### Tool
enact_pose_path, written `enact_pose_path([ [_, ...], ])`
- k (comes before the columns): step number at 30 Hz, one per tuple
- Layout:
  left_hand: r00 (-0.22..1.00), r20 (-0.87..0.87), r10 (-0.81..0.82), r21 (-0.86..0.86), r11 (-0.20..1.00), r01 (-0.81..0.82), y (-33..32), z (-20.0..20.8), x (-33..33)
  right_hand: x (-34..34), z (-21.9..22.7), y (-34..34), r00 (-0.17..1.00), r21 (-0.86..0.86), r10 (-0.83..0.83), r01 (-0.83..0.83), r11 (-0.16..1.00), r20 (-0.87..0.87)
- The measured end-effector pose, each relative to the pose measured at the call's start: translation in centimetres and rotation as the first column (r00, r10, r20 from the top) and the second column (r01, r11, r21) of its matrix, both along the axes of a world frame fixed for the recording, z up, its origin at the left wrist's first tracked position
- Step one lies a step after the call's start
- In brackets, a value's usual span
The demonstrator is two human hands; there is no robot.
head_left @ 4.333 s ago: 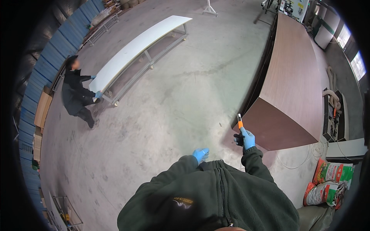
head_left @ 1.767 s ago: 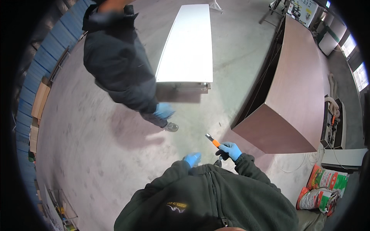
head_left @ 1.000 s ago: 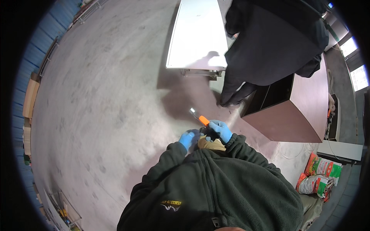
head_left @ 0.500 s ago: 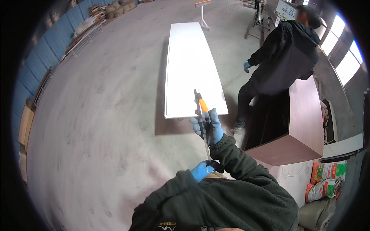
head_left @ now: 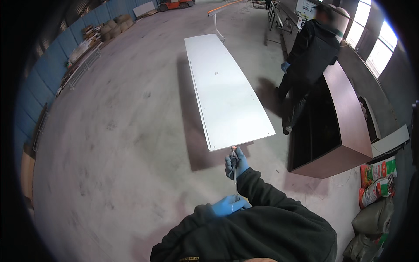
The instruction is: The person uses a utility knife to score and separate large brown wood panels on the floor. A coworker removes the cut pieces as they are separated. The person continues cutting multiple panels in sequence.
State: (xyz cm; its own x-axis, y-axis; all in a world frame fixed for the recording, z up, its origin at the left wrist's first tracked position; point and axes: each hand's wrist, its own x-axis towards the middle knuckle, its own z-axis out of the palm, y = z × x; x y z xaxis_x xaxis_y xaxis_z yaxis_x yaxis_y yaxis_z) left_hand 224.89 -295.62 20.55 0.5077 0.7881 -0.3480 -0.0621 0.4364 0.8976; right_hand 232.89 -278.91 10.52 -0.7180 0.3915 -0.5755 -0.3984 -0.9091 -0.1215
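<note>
My right hand [head_left: 237, 163], in a blue-grey glove, is wrapped round an air blow gun [head_left: 234, 150] with an orange part. The gun is foreshortened and partly hidden by the fingers. A thin pale hose [head_left: 236, 184] runs from it down toward my waist. There my left hand [head_left: 229, 205], in a blue glove, is curled close to my body at the hose's lower end. It seems closed around the hose, though its fingertips are partly hidden. Just beyond the gun's tip lies the near end of a long white panel [head_left: 235, 105], raised above the floor.
A co-worker in dark clothes [head_left: 307, 56] stands at the right, beside a brown cabinet [head_left: 355, 131] with a dark open side. Printed sacks [head_left: 376, 192] lie at the lower right. A stand with an orange top [head_left: 216, 19] is past the panel. Far off is a red forklift [head_left: 174, 5].
My right hand and the blow gun have dropped lower in the view, with the gun now foreshortened. The view has shifted, showing more far floor. The co-worker has stepped farther away.
</note>
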Motion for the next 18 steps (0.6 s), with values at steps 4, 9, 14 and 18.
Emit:
enact_pose_path([
  [4,0.999,0.012,-0.031,-0.087,0.996,0.032,0.8,-1.5,-4.6,-4.3,-2.0,0.2,0.999,-0.078,-0.051,0.052,0.996,0.013],
  [9,0.971,0.238,-0.027,-0.247,0.965,0.087,3.1,-1.5,-8.9,-5.4,-5.1,2.0,0.974,-0.158,-0.125,0.156,0.975,0.189],
  [14,0.960,0.252,0.121,-0.388,0.922,-0.014,8.0,0.7,-15.3,-8.8,-8.5,5.7,0.978,-0.095,-0.208,0.206,0.974,-0.009],
  [18,0.979,0.160,0.125,-0.365,0.929,-0.059,11.4,2.1,-20.2,-14.8,-9.0,8.4,0.975,-0.138,-0.212,0.219,0.966,0.061],
])
